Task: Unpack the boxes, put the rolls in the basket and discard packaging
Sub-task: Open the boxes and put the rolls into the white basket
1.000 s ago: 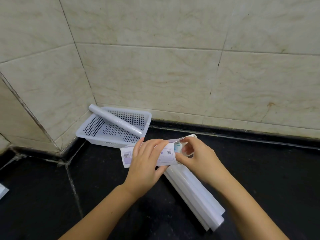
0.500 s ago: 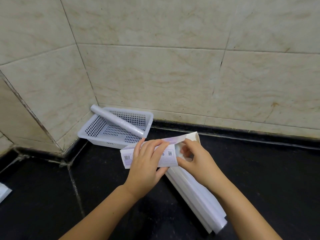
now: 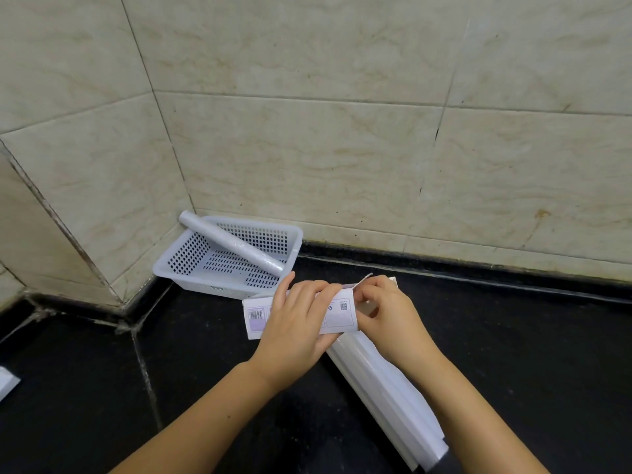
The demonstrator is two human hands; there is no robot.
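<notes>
- Left hand (image 3: 297, 331) wraps the small white box (image 3: 257, 316) across its middle, fingers curled over the far edge, thumb underneath; box held off the counter, long axis left-right.
- Right hand (image 3: 386, 316) is at the box's right end, thumb and fingertips pinched on the end flap (image 3: 363, 280), which stands lifted up and away from the box.
- Box face toward the camera carries a barcode on the left part and a QR code near the right end.
- Second long white box (image 3: 386, 395) lies on the black counter (image 3: 513, 336) under and right of the hands, running diagonally from just behind the right hand to the near right; its near end looks open, contents not clear.
- White perforated basket (image 3: 164, 268) sits in the far-left corner where the counter meets the tiled wall (image 3: 307, 148), just beyond the held box.
- One roll (image 3: 232, 242) lies diagonally in the basket: far-left end propped on the rim corner, near-right end down on the basket floor by the right wall.
- Small white piece (image 3: 7, 383) at the left frame edge on the counter, cropped, can't identify.
</notes>
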